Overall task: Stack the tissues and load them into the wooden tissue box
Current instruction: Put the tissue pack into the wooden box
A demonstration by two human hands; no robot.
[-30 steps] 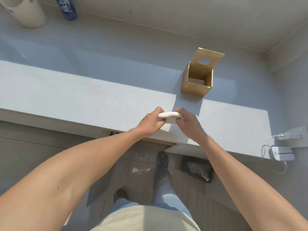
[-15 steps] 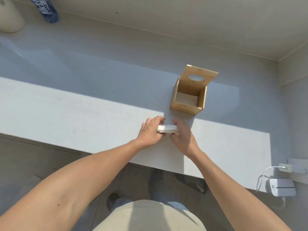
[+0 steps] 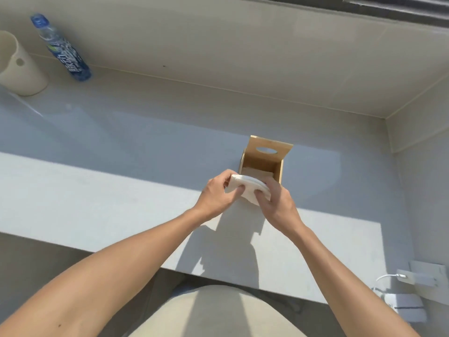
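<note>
A stack of white tissues [image 3: 245, 185] is held in the air between both hands, tilted, just in front of the wooden tissue box [image 3: 263, 164]. My left hand [image 3: 216, 194] grips the stack's left end and my right hand [image 3: 275, 203] grips its right end. The box stands on the white counter [image 3: 97, 203] with its lid raised at the back; an oval hole shows in the lid. White tissue is visible inside the box. The stack hides the box's front edge.
A blue-labelled water bottle [image 3: 64, 51] and a cream cylindrical container [image 3: 18, 66] stand at the far left by the wall. A wall socket with a white charger and cable [image 3: 408, 290] is at the lower right. The right wall is close to the box.
Both hands have carried the tissue stack forward and up, from near the counter's front edge to the box's front opening. The stack is now tilted.
</note>
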